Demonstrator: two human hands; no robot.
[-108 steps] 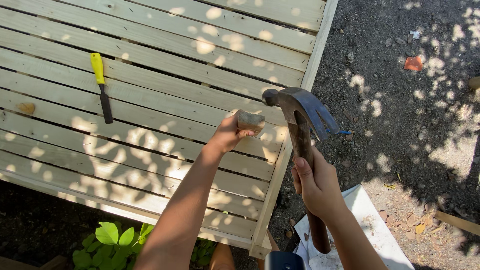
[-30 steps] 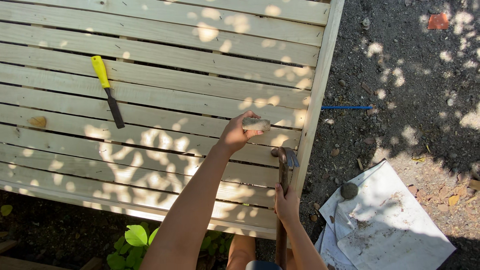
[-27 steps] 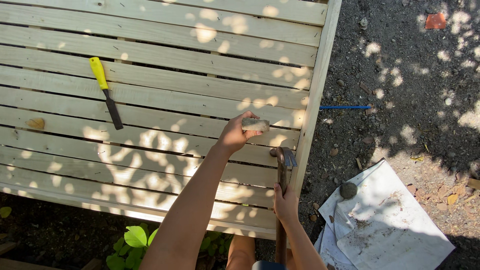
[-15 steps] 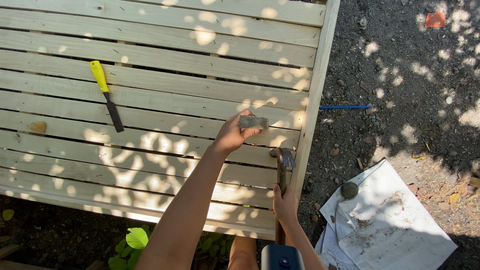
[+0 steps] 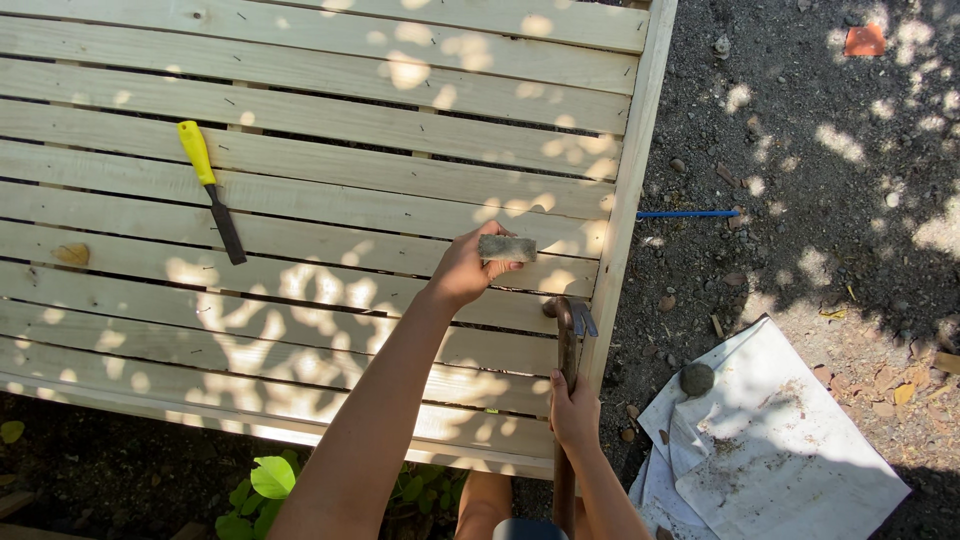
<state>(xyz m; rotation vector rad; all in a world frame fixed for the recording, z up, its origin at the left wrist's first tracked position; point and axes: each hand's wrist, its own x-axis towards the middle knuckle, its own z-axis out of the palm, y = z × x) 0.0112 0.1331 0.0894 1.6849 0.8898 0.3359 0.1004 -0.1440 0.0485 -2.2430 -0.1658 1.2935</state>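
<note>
Hammer head down now from its raised swing, the claw hammer resting near the slatted wooden panel's right edge in the right hand's closed grip, left hand pinching the small grey block on a slat

I see a yellow-handled tool lying on the boards well off to the left of my grips. A thin blue stick lies on the gravel to their right. Nearer, lower right, a crumpled white sheet carries a round stone. An orange scrap sits far up right.
</note>
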